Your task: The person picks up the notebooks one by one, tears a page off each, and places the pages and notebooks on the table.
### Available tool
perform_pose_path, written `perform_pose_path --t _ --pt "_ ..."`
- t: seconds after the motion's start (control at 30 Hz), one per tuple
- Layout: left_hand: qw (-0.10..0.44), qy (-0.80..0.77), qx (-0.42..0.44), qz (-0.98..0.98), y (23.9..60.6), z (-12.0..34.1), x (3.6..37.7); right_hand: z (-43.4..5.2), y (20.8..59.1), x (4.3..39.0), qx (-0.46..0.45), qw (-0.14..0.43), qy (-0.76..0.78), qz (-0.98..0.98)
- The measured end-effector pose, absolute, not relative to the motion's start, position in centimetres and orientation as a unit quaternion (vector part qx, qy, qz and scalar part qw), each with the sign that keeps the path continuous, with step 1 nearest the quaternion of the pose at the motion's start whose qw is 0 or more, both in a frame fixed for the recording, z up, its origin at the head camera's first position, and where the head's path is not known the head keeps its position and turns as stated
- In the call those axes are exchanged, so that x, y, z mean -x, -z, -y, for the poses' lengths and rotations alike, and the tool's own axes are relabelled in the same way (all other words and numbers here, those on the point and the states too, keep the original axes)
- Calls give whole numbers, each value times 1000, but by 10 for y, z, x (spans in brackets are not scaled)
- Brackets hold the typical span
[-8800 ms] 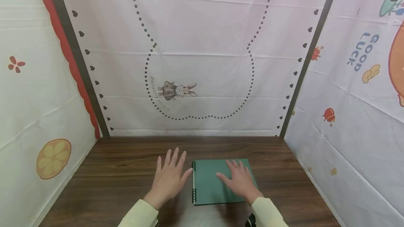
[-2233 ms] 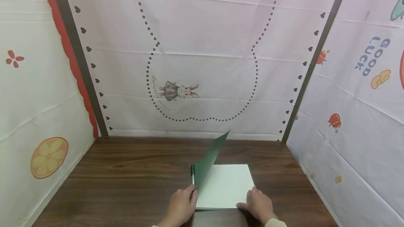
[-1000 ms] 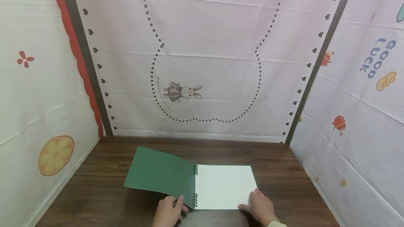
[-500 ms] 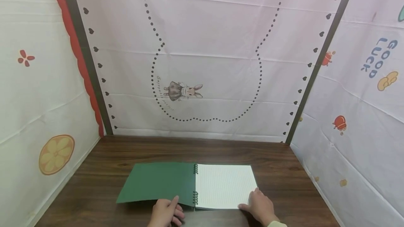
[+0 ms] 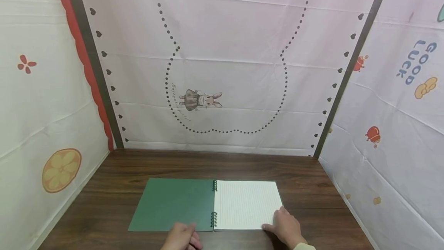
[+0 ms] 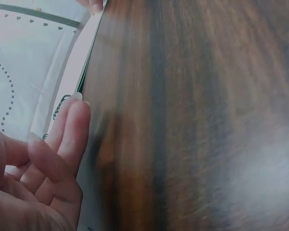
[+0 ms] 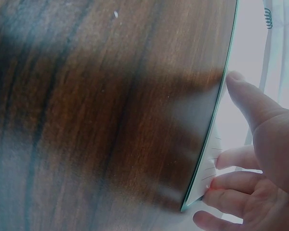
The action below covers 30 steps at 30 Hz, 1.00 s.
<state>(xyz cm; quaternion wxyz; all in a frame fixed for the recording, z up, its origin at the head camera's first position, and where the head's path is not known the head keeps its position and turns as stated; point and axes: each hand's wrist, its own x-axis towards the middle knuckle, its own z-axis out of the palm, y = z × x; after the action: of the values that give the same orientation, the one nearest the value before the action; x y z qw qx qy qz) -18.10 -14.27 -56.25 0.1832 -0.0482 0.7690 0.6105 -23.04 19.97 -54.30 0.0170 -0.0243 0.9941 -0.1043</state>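
A spiral notebook lies open on the wooden table, its green cover (image 5: 175, 205) flat to the left and a white lined page (image 5: 246, 205) on the right. Black rings (image 5: 214, 219) bind it in the middle. My left hand (image 5: 182, 236) is at the cover's front edge, fingers loosely bent and holding nothing; in the left wrist view its fingertips (image 6: 79, 108) overlap the notebook's edge near the rings. My right hand (image 5: 286, 227) holds the page's near right corner, thumb at the front edge and fingers along the right edge. In the right wrist view its thumb (image 7: 245, 91) touches the page border.
The brown wooden table (image 5: 166, 165) extends around the notebook. A white printed cloth (image 5: 229, 88) hangs behind it, with cloth walls on the left (image 5: 27, 119) and right (image 5: 392, 138).
The green cover swung over to the left from above the page and has come down flat on the table. My left hand has let it go and drawn slightly toward me. The right hand stays put.
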Motion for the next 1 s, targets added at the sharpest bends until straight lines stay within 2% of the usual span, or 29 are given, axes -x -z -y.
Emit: perform_pose_path --t 0.13,0.37,0.43,0.7,1.0 --pt "165 -588 23 -791 553 140 189 -200 543 230 23 18 103 -994" --pt "4 -435 -22 -900 532 128 216 -201 544 231 18 18 101 -995" --pt "-18 -391 -14 -920 529 126 225 -201 544 231 17 18 103 -994" --pt "-33 -284 -43 -957 539 126 250 -201 543 231 16 18 104 -994" --pt "-6 -240 -28 -970 545 128 265 -200 543 233 19 15 101 -995"
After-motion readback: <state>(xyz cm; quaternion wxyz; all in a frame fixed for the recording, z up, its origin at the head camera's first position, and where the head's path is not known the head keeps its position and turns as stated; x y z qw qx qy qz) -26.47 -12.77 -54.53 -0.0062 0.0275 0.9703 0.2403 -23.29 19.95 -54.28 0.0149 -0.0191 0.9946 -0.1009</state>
